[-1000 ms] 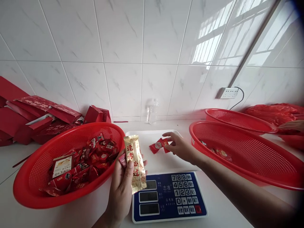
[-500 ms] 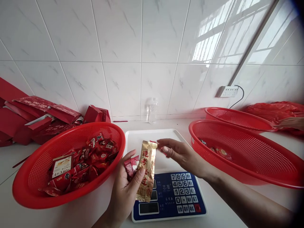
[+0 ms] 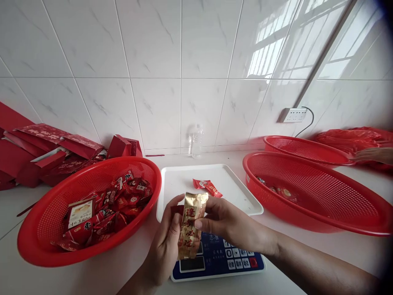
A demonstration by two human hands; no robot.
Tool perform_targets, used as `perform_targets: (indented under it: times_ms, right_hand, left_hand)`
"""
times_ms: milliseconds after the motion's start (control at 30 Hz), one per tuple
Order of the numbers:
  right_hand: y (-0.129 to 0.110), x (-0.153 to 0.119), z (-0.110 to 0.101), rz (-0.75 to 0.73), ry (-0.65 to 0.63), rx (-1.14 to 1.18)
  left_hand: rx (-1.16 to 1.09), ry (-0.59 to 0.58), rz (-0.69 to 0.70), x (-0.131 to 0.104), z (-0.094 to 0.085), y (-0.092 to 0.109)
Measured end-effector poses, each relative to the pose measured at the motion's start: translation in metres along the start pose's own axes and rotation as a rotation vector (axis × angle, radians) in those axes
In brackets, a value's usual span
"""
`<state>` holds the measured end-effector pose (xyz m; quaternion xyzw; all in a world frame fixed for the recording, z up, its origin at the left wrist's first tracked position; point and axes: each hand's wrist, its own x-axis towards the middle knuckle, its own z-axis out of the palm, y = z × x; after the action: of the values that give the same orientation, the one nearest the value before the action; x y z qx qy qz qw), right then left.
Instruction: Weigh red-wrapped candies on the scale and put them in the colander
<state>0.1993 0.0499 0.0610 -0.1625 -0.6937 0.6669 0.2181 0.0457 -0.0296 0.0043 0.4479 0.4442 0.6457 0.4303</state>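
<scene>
Over the scale (image 3: 211,268): gold packet (image 3: 190,237), pinched in right hand (image 3: 231,223), thumb on front; left hand (image 3: 164,241) curled round red wrapper (image 3: 177,209), mostly hidden.

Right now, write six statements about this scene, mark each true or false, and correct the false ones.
1. The right hand has its thumb on the front of the gold packet. True.
2. Red packets lie on the white tray. True.
3. The clear bottle stands between the tray and the person. False: it stands beyond the tray, near the wall.
4. The scale's keypad is left of its displays. False: it is to their right.
5. The left basket holds wrapped packets. True.
6. The socket box lies on the counter. False: it is on the wall.
</scene>
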Motion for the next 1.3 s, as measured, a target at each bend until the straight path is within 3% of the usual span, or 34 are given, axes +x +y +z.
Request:
perform_targets:
  times_ms: [100, 200, 367, 467, 667, 833, 967, 1167, 1300]
  right_hand:
    - [-0.002, 0.0, -0.001, 0.004, -0.005, 0.036]
    - [-0.007, 0.002, -0.018, 0.011, 0.086, 0.01]
    - [-0.011, 0.004, -0.056, 0.15, 0.226, -0.067]
    - [-0.013, 0.002, -0.067, 0.215, 0.241, -0.19]
    - [-0.026, 0.002, -0.095, 0.152, 0.481, -0.302]
    - [-0.02, 0.008, -0.122, 0.297, 0.487, -0.707]
    - [0.0, 0.011, -0.116, 0.301, 0.457, -0.921]
    - [0.019, 0.016, -0.078, 0.327, 0.182, -1.048]
    - [0.02, 0.027, -0.069, 0.289, 0.086, -1.175]
  left_hand:
    - [0.009, -0.069, -0.001, -0.002, -0.001, -0.001]
    - [-0.076, 0.023, -0.034, -0.003, 0.003, 0.002]
    - [-0.09, 0.166, 0.059, -0.002, 0.009, 0.006]
    - [-0.088, 0.162, 0.072, -0.003, 0.009, 0.006]
    - [-0.057, 0.13, 0.061, -0.005, 0.009, 0.005]
    - [-0.04, 0.132, 0.048, -0.004, 0.009, 0.004]
    - [-0.039, 0.127, 0.025, -0.005, 0.009, 0.005]
    - [-0.029, 0.083, 0.032, -0.006, 0.009, 0.002]
    - [-0.008, 0.037, 0.078, -0.005, 0.006, -0.002]
